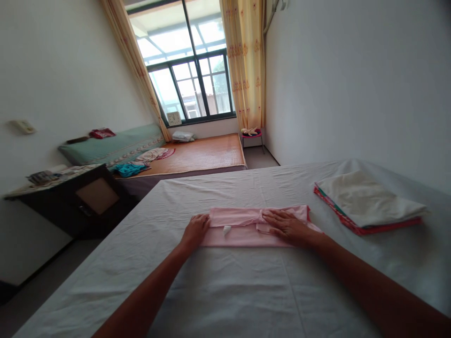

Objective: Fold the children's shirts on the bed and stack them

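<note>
A pink garment (243, 237) lies folded into a long flat strip on the white sheet, with a small white tag (227, 230) showing near its middle. My right hand (287, 227) rests palm down on the right part of the garment, its fingers stretched out to the left. At the garment's left end is my left hand (196, 230), its fingers laid against the edge and holding nothing that I can see. The fold runs lengthwise, and the cloth looks slightly rumpled by the right fingertips.
To the right on the white sheet (232, 291) is a stack of folded clothes (366, 199), cream on top with red and green edges below. Beyond the near bed are a dark cabinet (95, 197), a second bed with a brown mat (207, 152) and a small stool (252, 135).
</note>
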Tool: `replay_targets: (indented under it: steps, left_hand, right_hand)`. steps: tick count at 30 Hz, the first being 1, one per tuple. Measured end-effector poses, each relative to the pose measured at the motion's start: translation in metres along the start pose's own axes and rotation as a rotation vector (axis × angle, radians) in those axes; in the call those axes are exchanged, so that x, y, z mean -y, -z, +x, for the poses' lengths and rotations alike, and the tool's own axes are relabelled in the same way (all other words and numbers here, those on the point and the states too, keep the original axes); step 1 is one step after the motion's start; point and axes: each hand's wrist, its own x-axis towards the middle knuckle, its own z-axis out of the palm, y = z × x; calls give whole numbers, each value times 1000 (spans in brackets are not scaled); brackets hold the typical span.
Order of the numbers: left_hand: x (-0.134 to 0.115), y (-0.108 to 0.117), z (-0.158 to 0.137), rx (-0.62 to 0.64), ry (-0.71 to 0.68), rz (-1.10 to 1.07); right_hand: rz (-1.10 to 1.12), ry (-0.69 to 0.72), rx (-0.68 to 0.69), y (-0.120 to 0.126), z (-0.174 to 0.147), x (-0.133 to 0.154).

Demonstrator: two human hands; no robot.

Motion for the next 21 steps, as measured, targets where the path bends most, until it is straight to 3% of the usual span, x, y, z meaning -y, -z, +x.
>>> replay_targets:
  steps: [6, 10, 13, 17, 21]
  left_hand:
    - [-13, 11, 25, 221, 245, -40]
    - [-16, 21, 38, 357, 157, -85]
    - [-30, 32, 45, 317, 71, -99]
    - [-80, 41, 58, 220, 13, -303]
    - [-157, 30, 70, 291, 64, -622]
  right_hand:
    - [-63, -17, -52, 21, 1, 2]
    - [-69, -153, -315, 42, -13, -13]
    - [4, -231, -527, 44, -31, -33]
    - [113, -265, -682, 34, -49, -49]
    - [175, -284, -741, 32, -55, -54]
